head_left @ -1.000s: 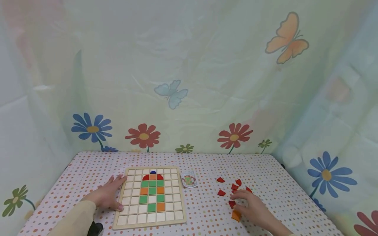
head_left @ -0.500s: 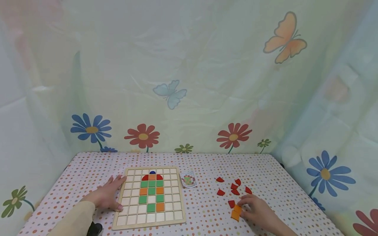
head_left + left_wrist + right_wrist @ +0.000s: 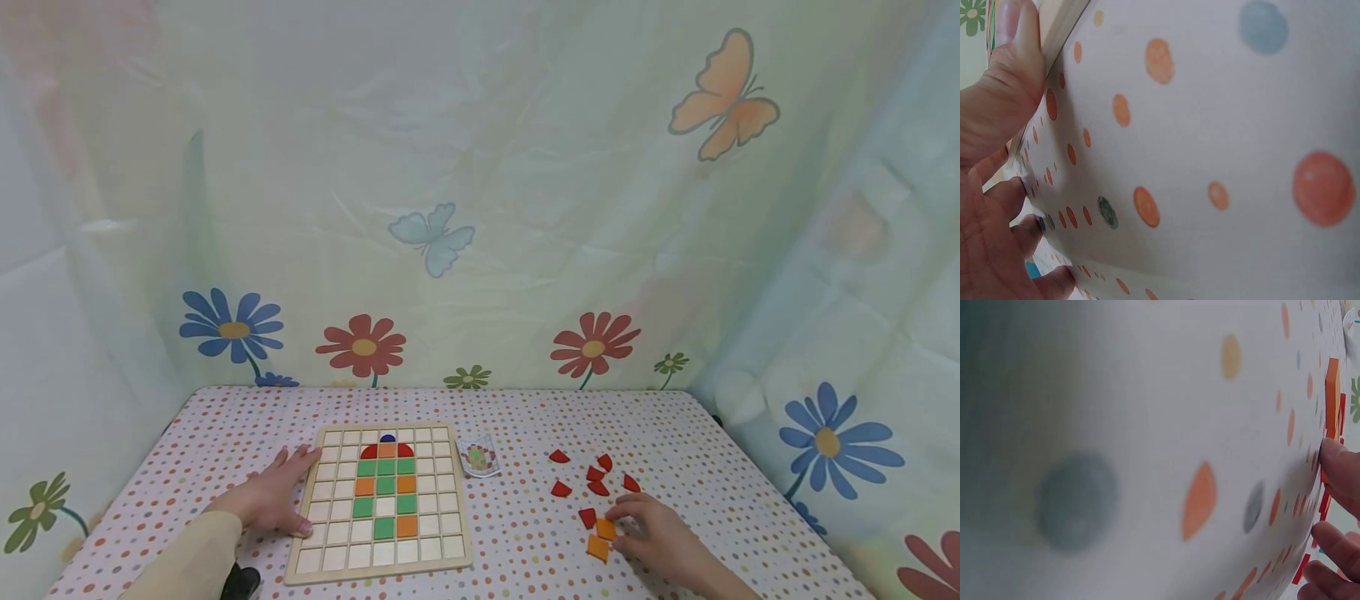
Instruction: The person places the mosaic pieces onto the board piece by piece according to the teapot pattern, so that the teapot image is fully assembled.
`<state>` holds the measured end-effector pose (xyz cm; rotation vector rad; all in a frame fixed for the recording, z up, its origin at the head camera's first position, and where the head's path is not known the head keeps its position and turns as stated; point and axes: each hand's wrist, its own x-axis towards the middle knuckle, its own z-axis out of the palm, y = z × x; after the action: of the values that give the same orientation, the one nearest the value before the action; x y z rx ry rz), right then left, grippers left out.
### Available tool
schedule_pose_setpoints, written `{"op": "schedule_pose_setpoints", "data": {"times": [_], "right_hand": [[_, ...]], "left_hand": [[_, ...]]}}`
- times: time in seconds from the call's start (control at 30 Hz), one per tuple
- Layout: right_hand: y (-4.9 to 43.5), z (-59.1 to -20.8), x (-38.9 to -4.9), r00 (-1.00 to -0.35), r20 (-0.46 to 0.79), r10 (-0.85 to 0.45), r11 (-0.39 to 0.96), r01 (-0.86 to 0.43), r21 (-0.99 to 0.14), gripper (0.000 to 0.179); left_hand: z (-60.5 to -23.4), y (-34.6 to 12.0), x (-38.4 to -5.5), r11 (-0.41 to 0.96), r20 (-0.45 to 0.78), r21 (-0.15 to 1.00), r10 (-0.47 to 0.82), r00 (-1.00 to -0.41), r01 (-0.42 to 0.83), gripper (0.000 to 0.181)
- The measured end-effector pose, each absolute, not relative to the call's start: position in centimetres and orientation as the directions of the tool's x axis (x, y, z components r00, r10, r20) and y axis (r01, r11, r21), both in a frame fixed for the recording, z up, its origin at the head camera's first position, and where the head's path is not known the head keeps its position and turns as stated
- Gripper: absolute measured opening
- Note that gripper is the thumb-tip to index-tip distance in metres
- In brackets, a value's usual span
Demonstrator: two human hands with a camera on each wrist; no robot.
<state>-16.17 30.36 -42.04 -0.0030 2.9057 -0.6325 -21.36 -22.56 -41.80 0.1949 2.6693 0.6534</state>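
Observation:
My left hand [image 3: 266, 497] lies at the left edge of a wooden grid board [image 3: 335, 575], fingers spread; thumb and fingertips touch its frame. In the left wrist view the thumb [image 3: 1013, 69] presses against the board's rim. Colored tiles sit in the board's middle columns: green squares [image 3: 386, 485], orange squares [image 3: 407, 527], two red quarter-rounds [image 3: 369, 452] and a blue half-round [image 3: 387, 438]. On the right, my right hand [image 3: 660, 537] pinches an orange square tile [image 3: 605, 529] between thumb and index finger at tabletop level. A second orange square tile [image 3: 597, 548] lies just in front of it.
Several loose red quarter-round tiles [image 3: 560, 489] are scattered beyond the right hand. A small picture card [image 3: 478, 457] lies against the board's right side. The dotted tablecloth [image 3: 517, 533] spreads between board and tiles. A flowered curtain [image 3: 525, 250] stands behind the table.
My right hand has shifted slightly right, uncovering the red tiles and both orange squares. The farther orange square has moved a little away from the nearer one. The left hand stays put.

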Motion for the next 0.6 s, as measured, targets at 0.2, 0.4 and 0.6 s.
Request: {"op": "schedule_pose_setpoints", "data": {"times": [0.2, 0.4, 0.6], "right_hand": [[30.4, -41.9, -16.4, -0.982, -0.19, -0.01, 0.914, 0.068, -0.399, 0.018], [30.3, -41.8, -16.3, -0.982, -0.188, -0.007, 0.917, 0.068, -0.392, 0.016], [29.5, -40.9, -16.2, -0.988, -0.145, -0.047, 0.913, 0.017, -0.407, 0.015]], "left_hand": [[-41.7, -22.6, -21.3, 0.886, -0.334, 0.46, 0.224, -0.916, 0.049, 0.111], [-41.9, -22.6, -21.6, 0.88, -0.346, 0.474, 0.227, -0.91, 0.039, 0.112], [-42.3, -22.9, -21.8, 0.883, -0.34, 0.468, 0.229, -0.912, 0.047, 0.114]]}}
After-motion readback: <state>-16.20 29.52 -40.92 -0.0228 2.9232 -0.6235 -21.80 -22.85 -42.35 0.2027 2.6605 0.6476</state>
